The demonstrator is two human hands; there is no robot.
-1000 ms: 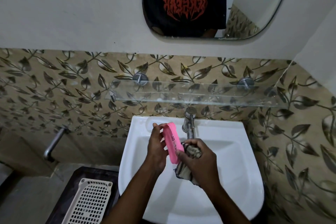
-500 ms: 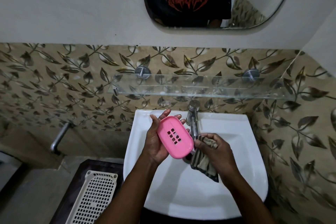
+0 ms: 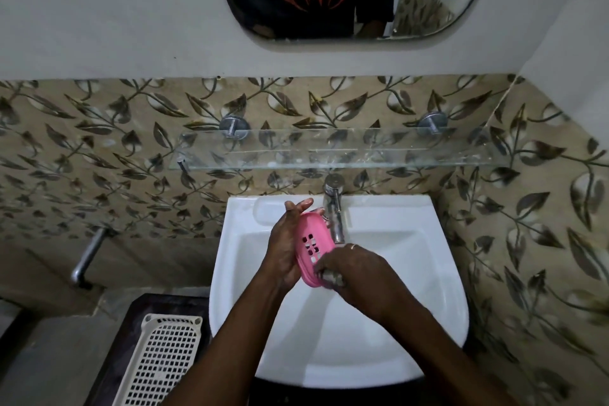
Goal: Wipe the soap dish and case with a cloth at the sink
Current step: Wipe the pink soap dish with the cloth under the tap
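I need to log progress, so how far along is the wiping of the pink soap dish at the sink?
Nothing can be confirmed as finished. In hand: the left hand holds the pink soap dish over the sink, while the right hand presses the cloth against its lower end. Left: the rest of the dish, and the case, which I cannot pick out in this view.

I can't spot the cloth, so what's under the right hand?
Under the right hand a small bit of grey cloth shows, pressed against the lower end of the pink soap dish that the left hand holds. The rest is covered.
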